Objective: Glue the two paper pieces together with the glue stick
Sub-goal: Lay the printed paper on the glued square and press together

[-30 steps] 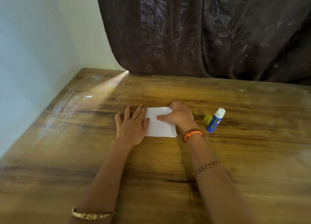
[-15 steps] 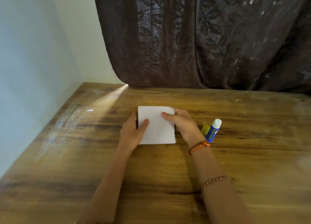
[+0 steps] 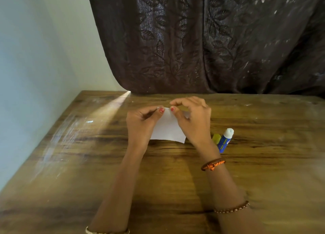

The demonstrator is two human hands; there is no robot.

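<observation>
A white paper (image 3: 168, 130) is held up above the wooden table (image 3: 175, 172), its lower edge near the surface. My left hand (image 3: 141, 124) pinches its top edge with thumb and fingers. My right hand (image 3: 192, 118) pinches the same top edge just to the right, thumbs nearly touching. I cannot tell whether it is one sheet or two stuck together. A blue glue stick (image 3: 225, 140) lies uncapped on the table right of my right wrist, white glue showing. Its yellow cap (image 3: 216, 138) lies beside it.
A dark patterned curtain (image 3: 211, 40) hangs behind the table's far edge. A pale wall (image 3: 35, 66) runs along the table's left side. A streak of light crosses the table's left part.
Both hands pressed the paper flat on the table, then lifted it. Now both pinch its top edge and hold it raised.
</observation>
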